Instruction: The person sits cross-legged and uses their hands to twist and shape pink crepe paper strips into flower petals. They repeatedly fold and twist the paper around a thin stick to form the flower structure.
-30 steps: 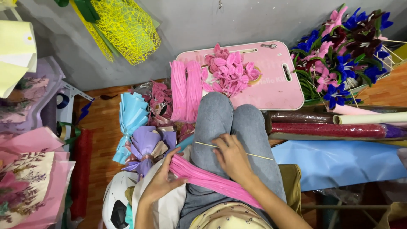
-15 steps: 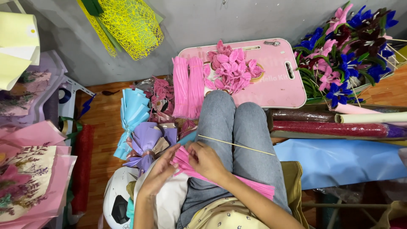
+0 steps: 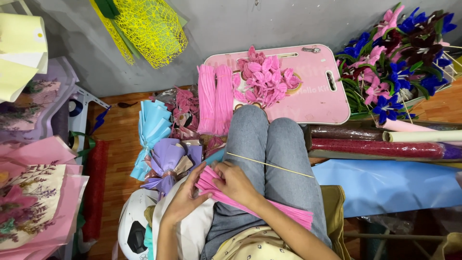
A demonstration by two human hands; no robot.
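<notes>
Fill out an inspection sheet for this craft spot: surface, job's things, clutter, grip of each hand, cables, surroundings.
Surface: wooden floor; the person's lap in grey jeans.
Job's things: bundle of pink fuzzy stems across the lap; thin wooden stick on the knees.
Clutter: pink board bearing pink petals; more pink stems; blue bouquet wrap; purple wrap.
Grip: left hand and right hand both closed on the bundle's end.
Cables: nothing seen.
Surroundings: grey wall, yellow mesh, blue and pink flowers, paper rolls.

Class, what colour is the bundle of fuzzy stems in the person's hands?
Pink, seen in the head view: bundle of fuzzy stems.
</notes>
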